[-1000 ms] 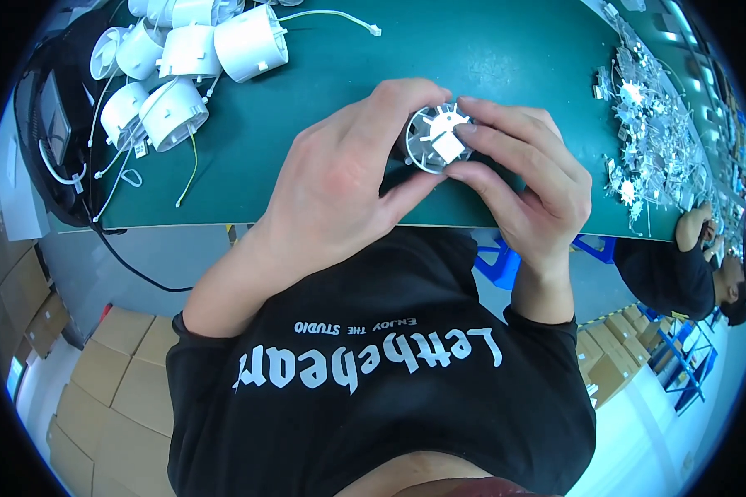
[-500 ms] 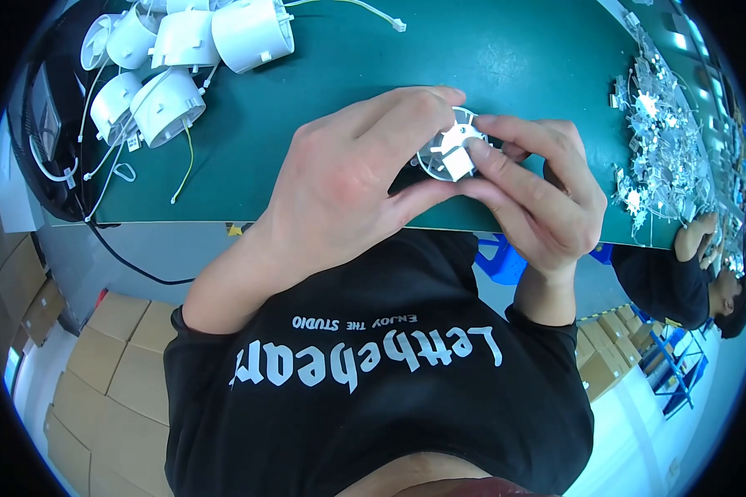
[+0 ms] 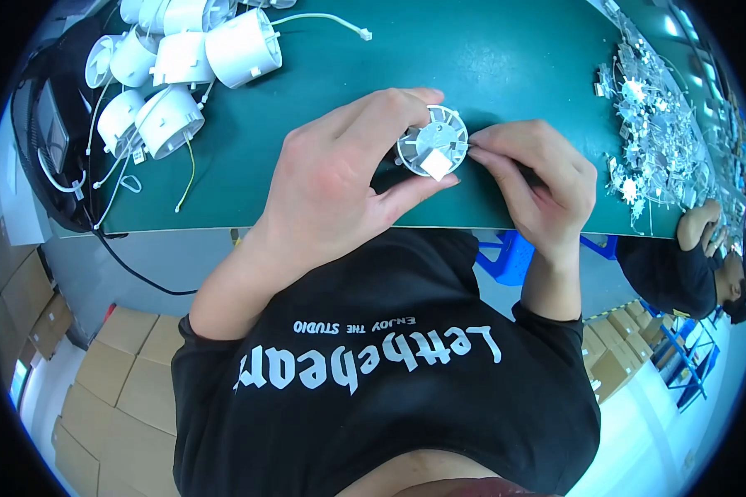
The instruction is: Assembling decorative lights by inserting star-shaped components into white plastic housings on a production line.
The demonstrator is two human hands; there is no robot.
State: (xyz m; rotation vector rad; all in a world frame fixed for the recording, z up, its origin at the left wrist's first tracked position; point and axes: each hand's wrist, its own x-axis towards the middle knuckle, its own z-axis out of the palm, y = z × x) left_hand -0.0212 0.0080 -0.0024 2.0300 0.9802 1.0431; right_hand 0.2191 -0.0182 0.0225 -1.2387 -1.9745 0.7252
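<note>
Your left hand (image 3: 340,178) grips a small round white fan housing (image 3: 433,147) above the near part of the green counter (image 3: 489,58); your thumb lies under it and your forefinger curls over its top, so the fingers are clenched on its rim; its ribbed face with a small white square tab points up toward you. Your right hand (image 3: 539,178) sits just beside it on the right; its fingertips (image 3: 479,153) are pinched together and touching the housing's right edge, but whether they hold some small part there, you cannot tell.

Compared with half a second ago, the housing sits further out from your palm and shows more of its round face; your right hand has pulled back to the side, where earlier its fingers lay over the piece; both hands remain over the same near stretch of the counter.

At the far left corner a heap of larger white cylindrical fan housings (image 3: 182,58) lies with loose white and yellow wires (image 3: 182,178) trailing toward the edge; along the right side lies a scatter of small shiny metal parts (image 3: 655,124); another person (image 3: 696,265) in dark clothing sits at the counter's right end; cardboard boxes (image 3: 124,364) stand on the floor at lower left.
</note>
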